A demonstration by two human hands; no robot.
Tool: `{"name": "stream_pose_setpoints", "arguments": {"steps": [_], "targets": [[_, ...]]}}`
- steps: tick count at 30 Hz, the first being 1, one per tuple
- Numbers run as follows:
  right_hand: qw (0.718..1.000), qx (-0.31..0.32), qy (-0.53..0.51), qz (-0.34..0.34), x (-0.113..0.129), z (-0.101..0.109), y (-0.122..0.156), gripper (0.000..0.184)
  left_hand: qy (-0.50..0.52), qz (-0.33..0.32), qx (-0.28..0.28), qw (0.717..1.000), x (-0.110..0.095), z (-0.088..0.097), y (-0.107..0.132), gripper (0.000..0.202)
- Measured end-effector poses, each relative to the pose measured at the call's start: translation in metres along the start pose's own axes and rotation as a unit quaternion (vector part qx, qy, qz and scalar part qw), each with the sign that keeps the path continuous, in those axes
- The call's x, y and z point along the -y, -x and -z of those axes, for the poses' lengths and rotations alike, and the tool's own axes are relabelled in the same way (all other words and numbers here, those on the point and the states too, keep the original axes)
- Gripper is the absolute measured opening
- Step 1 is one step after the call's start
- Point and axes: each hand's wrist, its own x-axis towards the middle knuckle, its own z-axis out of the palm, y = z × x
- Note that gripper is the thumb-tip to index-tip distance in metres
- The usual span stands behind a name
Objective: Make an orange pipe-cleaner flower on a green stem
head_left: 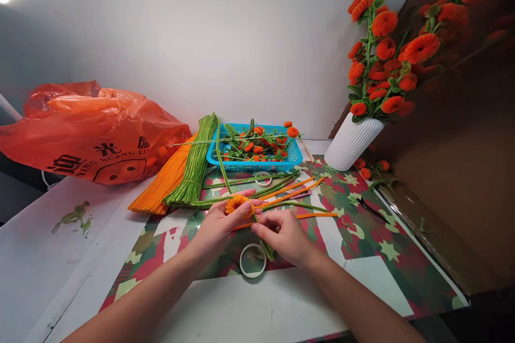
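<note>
In the middle of the head view my left hand (225, 220) is closed around a small orange pipe-cleaner flower (235, 204), its ruffled head showing between thumb and fingers. My right hand (284, 233) pinches a green pipe-cleaner stem (266, 249) just below the flower; its free end points down toward me. A roll of tape (252, 261) lies flat below my hands. Loose orange pipe cleaners (293, 190) and green ones (300, 205) are spread just beyond my fingers. The underside of the flower is hidden by my left hand.
Behind my hands stands a blue basket (255, 165) of finished flowers. Left of it lie a green pipe-cleaner bundle (197, 163), an orange bundle (161, 182) and a red plastic bag (96, 134). A white vase (354, 142) and black-handled scissors (372, 210) are at right.
</note>
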Motion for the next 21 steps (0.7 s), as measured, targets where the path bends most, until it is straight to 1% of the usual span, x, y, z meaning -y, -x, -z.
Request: {"name": "stream_pose_setpoints", "arguments": {"steps": [3,6,12,15,18,21], "targets": [[0.998,0.015,-0.054,-0.013,0.000,0.000,-0.002,0.031,-0.043,-0.019,-0.010,0.999,0.001,0.000,-0.001,0.041],[0.998,0.020,-0.065,-0.007,0.002,0.001,-0.002,0.035,-0.073,-0.015,-0.015,0.997,0.001,0.001,-0.002,0.035],[0.995,0.031,-0.092,-0.004,0.002,0.005,0.000,0.035,-0.028,-0.013,-0.078,0.996,-0.004,0.009,-0.007,0.040],[0.994,0.043,-0.101,-0.006,0.000,0.005,-0.001,0.035,-0.015,-0.006,-0.098,0.995,-0.006,0.013,-0.009,0.046],[0.993,0.051,-0.106,-0.009,-0.003,0.006,-0.001,0.036,-0.012,-0.002,-0.102,0.995,-0.007,0.016,-0.010,0.047],[0.993,0.060,-0.105,-0.007,-0.003,0.008,-0.001,0.036,-0.009,-0.018,-0.095,0.995,-0.007,0.019,-0.011,0.044]]}}
